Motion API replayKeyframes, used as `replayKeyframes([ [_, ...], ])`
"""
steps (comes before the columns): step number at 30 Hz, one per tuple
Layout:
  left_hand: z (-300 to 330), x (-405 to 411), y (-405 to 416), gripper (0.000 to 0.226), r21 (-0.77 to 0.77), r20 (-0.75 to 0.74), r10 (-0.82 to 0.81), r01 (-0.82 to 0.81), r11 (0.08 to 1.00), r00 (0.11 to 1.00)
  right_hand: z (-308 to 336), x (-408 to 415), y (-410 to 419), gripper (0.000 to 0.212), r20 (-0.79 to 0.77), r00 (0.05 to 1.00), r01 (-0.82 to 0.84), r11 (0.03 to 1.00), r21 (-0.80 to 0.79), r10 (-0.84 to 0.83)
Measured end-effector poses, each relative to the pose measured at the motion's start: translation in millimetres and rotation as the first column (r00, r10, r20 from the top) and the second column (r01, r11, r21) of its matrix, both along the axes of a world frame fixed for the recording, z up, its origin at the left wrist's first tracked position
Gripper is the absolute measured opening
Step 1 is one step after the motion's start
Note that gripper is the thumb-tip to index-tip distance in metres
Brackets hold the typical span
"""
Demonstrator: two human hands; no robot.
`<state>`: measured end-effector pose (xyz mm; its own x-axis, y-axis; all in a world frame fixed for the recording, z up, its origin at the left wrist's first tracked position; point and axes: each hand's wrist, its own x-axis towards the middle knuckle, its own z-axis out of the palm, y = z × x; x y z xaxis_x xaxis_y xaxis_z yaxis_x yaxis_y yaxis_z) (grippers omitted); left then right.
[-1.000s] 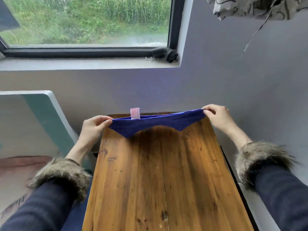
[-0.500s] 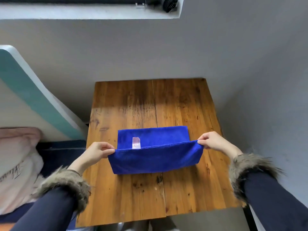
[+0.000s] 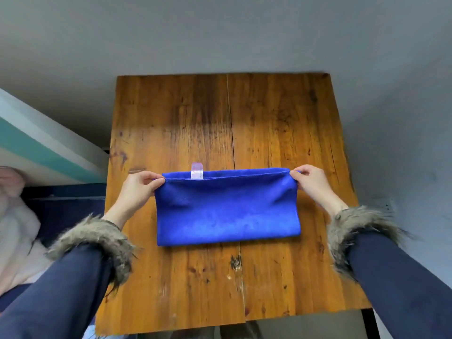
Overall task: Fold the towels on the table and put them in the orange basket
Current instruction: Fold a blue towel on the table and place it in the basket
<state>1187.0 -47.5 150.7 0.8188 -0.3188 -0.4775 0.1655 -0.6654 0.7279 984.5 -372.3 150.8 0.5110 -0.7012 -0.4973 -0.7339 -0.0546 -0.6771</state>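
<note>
Towel [image 3: 227, 211] folded on table [image 3: 281, 123]; left hand [image 3: 138, 189], right hand [image 3: 310, 182] pinch far corners; underlayer hidden.

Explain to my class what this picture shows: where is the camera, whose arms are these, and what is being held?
No machine here: a person wears a camera on the head, looking down at their own arms in dark sleeves with furry cuffs. On the wooden table lies a blue towel, folded once, with a small pale tag at its far edge. The left hand pinches the far left corner and the right hand the far right corner. The orange basket is not in view.
</note>
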Motion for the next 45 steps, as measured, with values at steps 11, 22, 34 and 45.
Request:
replayKeyframes([
  [11, -26.1, 7.1, -8.4, 0.009, 0.023, 0.117, -0.012, 0.009, 1.0, 0.993, -30.0, 17.2, 1.8, 0.017, 0.002, 1.0, -0.012, 0.986, -0.167, 0.012],
  [22, -41.6, 2.9, -25.9, 0.011, 0.034, 0.295, -0.053, 0.045, 0.998, 0.954, -48.3, 26.2, 12.3, 0.023, -0.018, 0.999, 0.034, 0.98, -0.194, -0.038],
  [34, -54.3, 0.6, -33.2, 0.014, 0.007, 0.422, 0.016, -0.021, 1.0, 0.907, -55.8, 28.8, 17.5, 0.025, -0.139, 0.99, -0.02, 0.935, -0.355, -0.031],
  [45, -64.4, 3.9, -33.1, 0.04, 0.367, 0.514, -0.097, -0.117, 0.923, 0.852, -50.0, 34.1, 24.7, 0.034, -0.115, 0.978, 0.101, 0.872, -0.479, -0.177],
])
